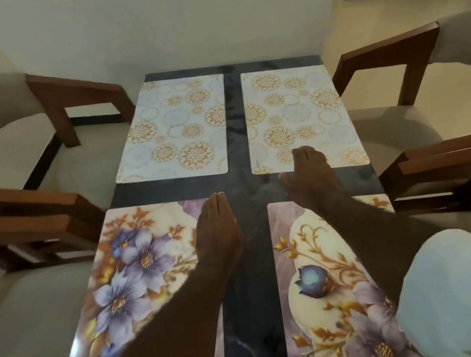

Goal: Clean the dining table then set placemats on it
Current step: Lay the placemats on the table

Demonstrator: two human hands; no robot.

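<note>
Four placemats are laid on the dark dining table (239, 146), two to each side of a bare middle strip. Each is set with its long axis running from the near edge towards the far edge. The gold-circle placemat (170, 130) lies at the far left corner and a second gold-circle placemat (291, 111) at the far right corner. The floral placemat (131, 275) fills the near left part, and a second floral placemat (320, 273) the near right.

The left hand (217, 232) is laid flat, fingers straight and together, on the left floral mat's far right corner. The right hand (307, 181) is stretched out, its straight fingers resting on the near edge of the far right mat, nothing being gripped. The hands are held apart. Wooden-armed chairs (2, 150) stand along both sides.
</note>
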